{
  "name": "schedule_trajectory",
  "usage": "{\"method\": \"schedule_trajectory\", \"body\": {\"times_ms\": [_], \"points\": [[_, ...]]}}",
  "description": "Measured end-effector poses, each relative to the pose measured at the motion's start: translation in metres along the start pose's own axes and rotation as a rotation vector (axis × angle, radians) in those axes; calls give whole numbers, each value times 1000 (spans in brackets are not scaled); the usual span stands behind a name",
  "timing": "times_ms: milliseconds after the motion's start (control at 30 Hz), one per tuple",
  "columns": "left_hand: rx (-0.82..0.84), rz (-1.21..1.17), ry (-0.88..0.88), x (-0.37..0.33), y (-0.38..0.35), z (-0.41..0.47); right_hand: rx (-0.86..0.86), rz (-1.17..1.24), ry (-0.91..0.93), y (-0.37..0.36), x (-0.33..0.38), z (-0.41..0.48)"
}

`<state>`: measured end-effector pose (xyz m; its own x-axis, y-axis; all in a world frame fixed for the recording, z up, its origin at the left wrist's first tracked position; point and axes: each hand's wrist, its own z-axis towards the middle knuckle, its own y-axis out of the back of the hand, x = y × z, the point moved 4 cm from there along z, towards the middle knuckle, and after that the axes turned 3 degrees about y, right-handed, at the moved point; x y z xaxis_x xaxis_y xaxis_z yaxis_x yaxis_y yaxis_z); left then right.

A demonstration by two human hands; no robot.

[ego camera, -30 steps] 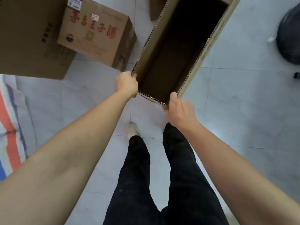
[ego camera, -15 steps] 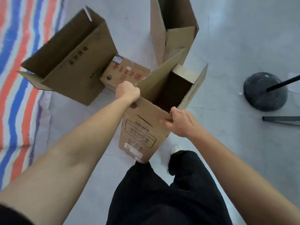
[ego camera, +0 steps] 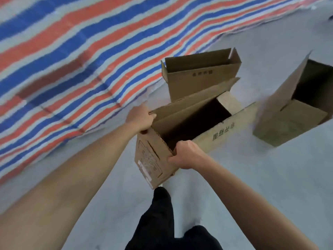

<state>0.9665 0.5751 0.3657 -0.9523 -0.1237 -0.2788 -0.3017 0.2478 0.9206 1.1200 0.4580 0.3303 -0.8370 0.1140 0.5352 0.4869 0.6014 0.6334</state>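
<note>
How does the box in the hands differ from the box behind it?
The held box is gripped by the left hand and right hand; the rear box is untouched. The held box is tilted; the rear box stands upright. Both are open brown cardboard.

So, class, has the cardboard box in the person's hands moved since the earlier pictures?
Yes. The held box has come leftwards, close to the edge of the striped tarp; the left hand and right hand still hold its near end.
</note>
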Motion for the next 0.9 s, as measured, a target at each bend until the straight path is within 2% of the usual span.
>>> {"method": "schedule_trajectory", "body": {"times_ms": [100, 200, 467, 567, 767, 900], "points": [[-63, -63, 116, 74, 29, -41, 61, -107, 106, -29, 51, -6], [-159, -124, 217, 138, 62, -73, 6, -157, 180, -51, 100, -4], [-349, -387, 646, 400, 139, -188, -98, -465, 531, -154, 321, 11], [-421, -478, 813, 503, 158, -235, -62, -546, 632, -210, 412, 19], [-662, -561, 1011, 687, 214, -336, -38, -706, 857, -331, 597, 29], [-784, -559, 1121, 774, 249, -376, -38, -697, 953, -386, 694, 35]]}}
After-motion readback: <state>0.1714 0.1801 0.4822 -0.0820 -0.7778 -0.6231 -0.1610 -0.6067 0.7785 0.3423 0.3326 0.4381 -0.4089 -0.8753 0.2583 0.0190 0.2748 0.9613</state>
